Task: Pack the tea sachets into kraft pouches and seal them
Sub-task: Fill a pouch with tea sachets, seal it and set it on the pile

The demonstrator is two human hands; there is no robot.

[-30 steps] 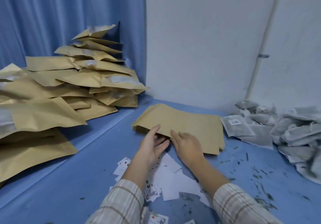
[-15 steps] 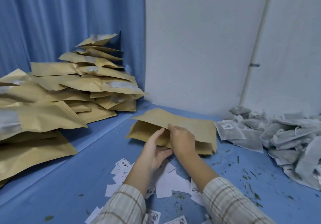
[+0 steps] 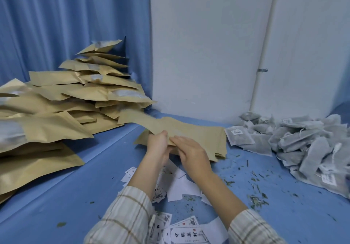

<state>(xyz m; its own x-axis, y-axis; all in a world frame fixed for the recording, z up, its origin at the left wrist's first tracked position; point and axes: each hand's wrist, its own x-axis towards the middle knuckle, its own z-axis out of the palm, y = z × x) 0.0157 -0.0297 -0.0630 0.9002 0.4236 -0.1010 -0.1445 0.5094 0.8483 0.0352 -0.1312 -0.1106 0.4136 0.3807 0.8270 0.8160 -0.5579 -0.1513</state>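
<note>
Left hand [image 3: 158, 143] pinching top kraft pouch [image 3: 170, 127], lifted off stack [image 3: 217, 149]; right hand [image 3: 189, 149] flat, fingers straight, pressing stack's near edge.

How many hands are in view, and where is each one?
2. The left hand grips the near edge of the lifted pouch. The right hand rests beside it on the flat pouch stack. None seems hidden.

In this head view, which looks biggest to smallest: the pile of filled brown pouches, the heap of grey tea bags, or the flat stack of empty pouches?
1. Pile of filled pouches, though nearness to the camera flatters it.
2. Heap of tea bags.
3. Stack of empty pouches.
</note>
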